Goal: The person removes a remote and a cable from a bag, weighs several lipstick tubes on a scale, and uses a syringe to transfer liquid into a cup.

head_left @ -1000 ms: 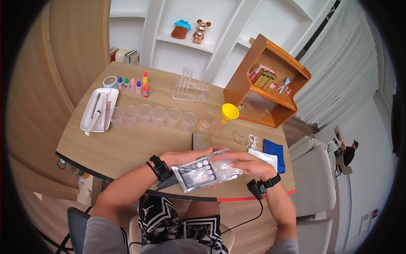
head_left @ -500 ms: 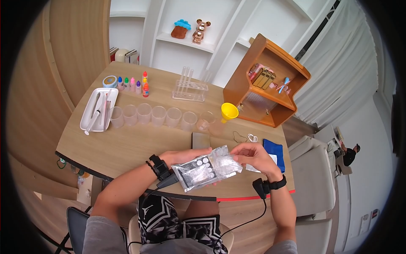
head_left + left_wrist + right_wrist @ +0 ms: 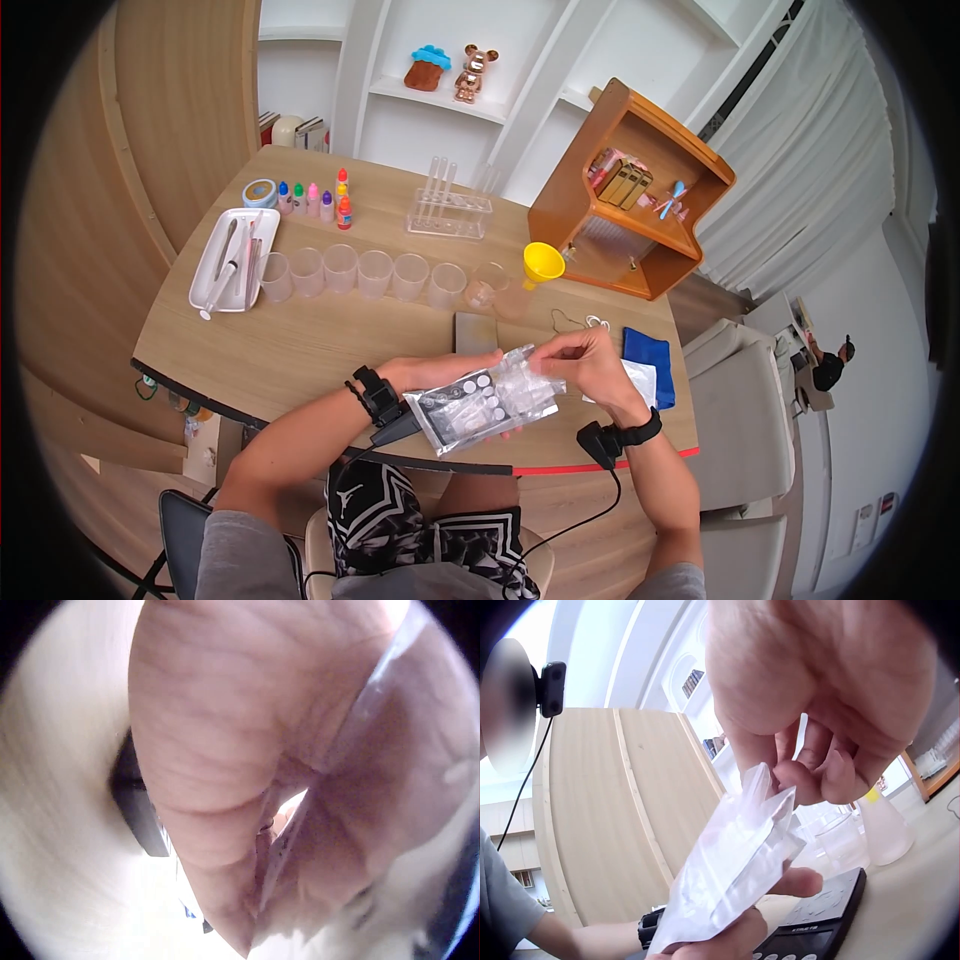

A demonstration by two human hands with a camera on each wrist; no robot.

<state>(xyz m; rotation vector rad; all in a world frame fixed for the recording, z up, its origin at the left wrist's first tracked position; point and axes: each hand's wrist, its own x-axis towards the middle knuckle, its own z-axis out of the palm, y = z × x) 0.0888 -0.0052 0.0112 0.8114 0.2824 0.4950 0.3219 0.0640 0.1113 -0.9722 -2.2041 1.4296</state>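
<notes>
Holding a clear plastic bag point(image 3: 465, 415) above the near edge of the counter point(image 3: 330, 345), with fingers of the left hand point(image 3: 440, 370) clamped round its lower part. Pinching its upper end between curled fingers of the right hand point(image 3: 592, 368). Held just in front of a digital scale point(image 3: 475, 332), with clear cups point(image 3: 375, 275) and a yellow funnel point(image 3: 543, 262) farther back.

The crinkled clear bag point(image 3: 484, 408) is held aslant.

Small white lettering point(image 3: 805, 928) on the dark-edged scale point(image 3: 826, 904) seems to read "KTRUE"; the characters after it are too small to make out. The black patterned shorts point(image 3: 380, 525) bear a white jumping-figure logo point(image 3: 347, 497).
</notes>
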